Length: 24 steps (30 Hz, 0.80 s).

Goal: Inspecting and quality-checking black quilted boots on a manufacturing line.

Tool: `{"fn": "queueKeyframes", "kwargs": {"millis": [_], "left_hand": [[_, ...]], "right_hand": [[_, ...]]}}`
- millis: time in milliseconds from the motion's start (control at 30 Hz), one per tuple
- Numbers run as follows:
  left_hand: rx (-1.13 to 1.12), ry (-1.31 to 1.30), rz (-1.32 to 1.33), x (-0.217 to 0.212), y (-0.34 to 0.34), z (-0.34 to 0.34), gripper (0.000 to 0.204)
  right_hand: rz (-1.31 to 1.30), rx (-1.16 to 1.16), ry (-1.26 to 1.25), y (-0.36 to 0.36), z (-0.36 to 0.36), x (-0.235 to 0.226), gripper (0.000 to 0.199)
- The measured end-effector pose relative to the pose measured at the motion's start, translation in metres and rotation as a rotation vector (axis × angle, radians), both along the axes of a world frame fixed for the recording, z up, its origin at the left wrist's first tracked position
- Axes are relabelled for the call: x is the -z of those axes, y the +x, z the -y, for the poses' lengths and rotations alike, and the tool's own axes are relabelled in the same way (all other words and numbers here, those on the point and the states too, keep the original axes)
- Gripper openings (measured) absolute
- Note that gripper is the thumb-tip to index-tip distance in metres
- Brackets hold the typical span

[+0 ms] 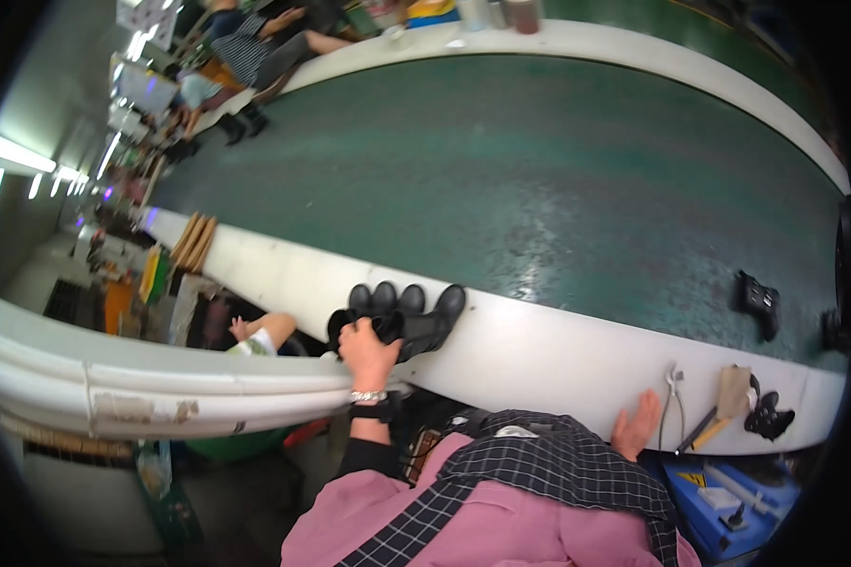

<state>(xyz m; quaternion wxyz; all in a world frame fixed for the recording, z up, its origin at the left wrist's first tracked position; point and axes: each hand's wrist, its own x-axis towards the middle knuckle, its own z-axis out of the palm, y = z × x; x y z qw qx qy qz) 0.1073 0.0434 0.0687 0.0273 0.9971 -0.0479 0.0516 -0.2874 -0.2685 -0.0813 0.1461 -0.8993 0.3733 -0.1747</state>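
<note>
Head view, looking down over a pink top and a dark checked cloth, shows the person's left hand raised to the white rim of a long conveyor, its fingers closed around the upper ends of a bunch of black boots. The boots lie on that white rim, toes pointing away toward the green belt, four rounded toe caps side by side just short of the belt's edge. A metal bracelet and a dark strap sit on the wrist below the hand. The right hand rests low against the near side of the white rim, well apart from the boots, fingers straight and spread, gripping nothing. Just to its right on the rim lie pliers, a brush with a wooden handle and a small black part. Another black part sits on the belt near its right end. Below the rim at the right stands a blue tray with small tools in it. At the far left, pale curved pipes run under the conveyor's edge. Across the belt at the top, another person in a striped top sits at the far white rim, with a pair of black boots standing close by.
</note>
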Motion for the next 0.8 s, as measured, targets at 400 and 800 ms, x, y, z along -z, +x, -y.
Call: {"fn": "queueKeyframes", "kwargs": {"millis": [400, 800], "left_hand": [[0.078, -0.045, -0.136, -0.022, 0.017, 0.005, 0.038], [0.337, -0.275, 0.035, -0.003, -0.025, -0.011, 0.029]], "right_hand": [[-0.061, -0.020, -0.006, 0.010, -0.003, -0.004, 0.052], [-0.134, -0.047, -0.062, 0.007, 0.002, -0.002, 0.053]]}}
